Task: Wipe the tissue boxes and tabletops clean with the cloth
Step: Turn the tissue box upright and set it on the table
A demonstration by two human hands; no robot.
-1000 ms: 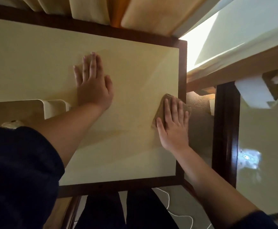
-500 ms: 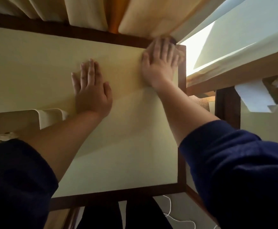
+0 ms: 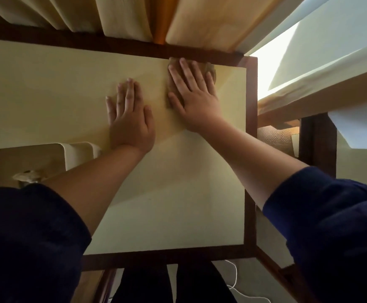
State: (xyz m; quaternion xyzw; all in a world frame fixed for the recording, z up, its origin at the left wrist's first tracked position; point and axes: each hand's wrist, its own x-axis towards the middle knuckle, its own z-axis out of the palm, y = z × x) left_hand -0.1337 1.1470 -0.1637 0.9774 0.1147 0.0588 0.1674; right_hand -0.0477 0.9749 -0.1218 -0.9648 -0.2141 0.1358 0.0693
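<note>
Overhead, cream tabletop (image 3: 178,193), dark wood rim, curtains (image 3: 134,16) behind, right hand (image 3: 194,99) flat on cloth (image 3: 211,71), left hand (image 3: 130,119) flat.

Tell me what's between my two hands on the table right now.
Only bare tabletop: in the head view a narrow strip separates the left hand, flat on the surface, from the right hand pressing the cloth.

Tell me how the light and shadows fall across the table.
Head view: sunlight blows out the upper right; arm shadows run diagonally over the tabletop; the cloth under the right hand sits dim; left hand in shade; wide-angle bending at the edges.
</note>
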